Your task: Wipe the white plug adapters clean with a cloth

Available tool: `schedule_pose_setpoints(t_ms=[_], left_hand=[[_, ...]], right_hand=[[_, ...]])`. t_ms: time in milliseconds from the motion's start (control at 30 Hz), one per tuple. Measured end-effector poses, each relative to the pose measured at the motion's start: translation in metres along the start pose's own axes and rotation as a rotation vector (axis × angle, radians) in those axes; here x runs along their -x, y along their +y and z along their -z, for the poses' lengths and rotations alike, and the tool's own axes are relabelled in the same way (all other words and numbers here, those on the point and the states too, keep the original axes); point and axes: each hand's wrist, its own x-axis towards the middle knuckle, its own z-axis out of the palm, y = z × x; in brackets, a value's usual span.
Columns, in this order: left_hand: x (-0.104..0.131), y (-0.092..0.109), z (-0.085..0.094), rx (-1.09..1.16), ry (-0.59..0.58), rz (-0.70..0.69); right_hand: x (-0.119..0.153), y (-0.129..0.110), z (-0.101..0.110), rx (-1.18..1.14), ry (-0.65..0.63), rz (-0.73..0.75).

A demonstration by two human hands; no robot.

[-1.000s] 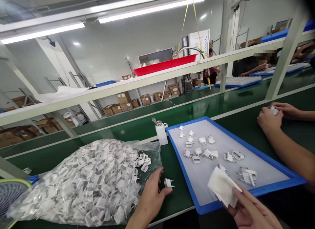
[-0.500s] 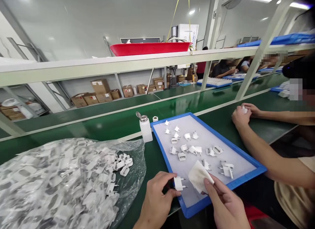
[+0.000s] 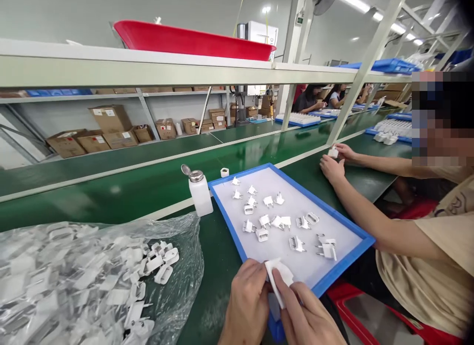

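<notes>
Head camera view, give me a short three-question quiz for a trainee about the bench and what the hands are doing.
1. True or false: the blue tray holds loose white plugs.
2. What stands just left of the tray? A) white dispenser bottle B) red tub C) cardboard box
3. What white thing do the left hand and right hand hold together over the tray's near edge?

Key
1. True.
2. A, the bottle with a metal cap.
3. A white cloth, pinched between both hands; whether a plug is inside it cannot be seen. The plastic bag of plugs lies further left.
</notes>
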Motion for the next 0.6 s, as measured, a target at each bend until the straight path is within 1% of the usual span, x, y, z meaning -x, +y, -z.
schedule_pose_setpoints(t_ms=[67, 167, 300, 467, 533, 600], left_hand=[[0.000, -0.001, -0.001, 0.020, 0.023, -0.046], [-0.001, -0.001, -0.001, 0.033, 0.069, -0.110], [0.000, 0.000, 0.000, 0.010, 0.103, -0.100], [0.000, 0.001, 0.006, -0.004, 0.153, -0.090], [0.000, 0.002, 0.009, 0.008, 0.160, -0.122], [0.002, 0.003, 0.012, 0.033, 0.156, -0.178]], right_hand=[[0.005, -0.001, 0.000, 0.098, -0.033, 0.074], [0.008, -0.002, -0.001, 0.173, -0.034, 0.040], [0.000, -0.008, -0.003, 0.077, -0.003, -0.003], [-0.013, -0.025, -0.012, -0.068, 0.096, -0.220], [-0.017, -0.028, -0.013, -0.142, 0.120, -0.303], [-0.022, -0.027, -0.008, -0.209, 0.118, -0.368]])
